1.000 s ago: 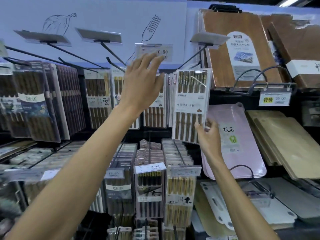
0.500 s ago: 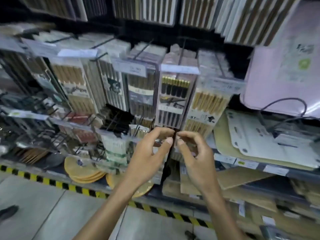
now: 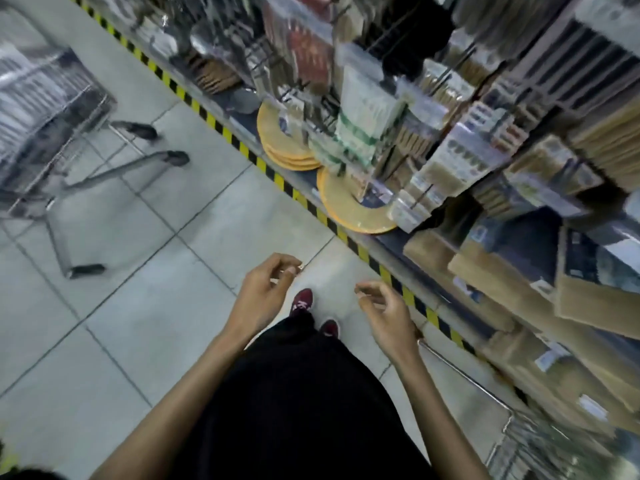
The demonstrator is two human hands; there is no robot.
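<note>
My view points down at the shop floor. My left hand hangs in front of my waist, its fingers loosely curled with thumb and forefinger close together, and I see nothing in it. A little apart to the right, near the shelf base, my right hand also hangs loosely curled and holds nothing. Blurred packs of chopsticks hang on the shelf's pegs above and to the right.
A yellow-black striped strip marks the shelf foot. Round yellow mats and wooden cutting boards lie on the low shelf. A metal trolley stands at the left, and a wire basket rim shows at lower right. My red shoes stand on grey tiles.
My hands have dropped from the upper chopstick pegs, met briefly at a lower peg, and now hang apart. My view has swung down from the shelf to the floor.
</note>
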